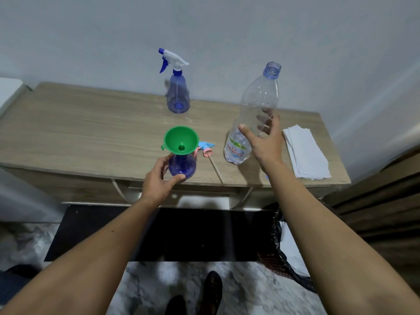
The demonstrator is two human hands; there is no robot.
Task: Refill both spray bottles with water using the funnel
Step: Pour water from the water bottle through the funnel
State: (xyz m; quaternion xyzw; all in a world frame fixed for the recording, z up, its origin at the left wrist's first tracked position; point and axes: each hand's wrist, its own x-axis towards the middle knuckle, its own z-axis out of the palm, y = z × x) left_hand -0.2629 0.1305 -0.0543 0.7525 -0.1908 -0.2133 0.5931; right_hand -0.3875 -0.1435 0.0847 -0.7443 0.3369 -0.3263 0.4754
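A green funnel (181,140) sits in the neck of a blue spray bottle (182,166) near the table's front edge. My left hand (159,181) grips that bottle at its base. Its pink and blue spray head (205,149) lies on the table just behind it. A second blue spray bottle (178,94) with a white and blue trigger head stands at the back. My right hand (266,139) holds a clear, uncapped water bottle (254,114) around its middle; the bottle stands on the table and looks nearly empty.
A stack of white paper napkins (305,153) lies at the table's right end. The wooden table (79,133) stands against a white wall. A bin with a black bag (286,251) stands on the floor at the right.
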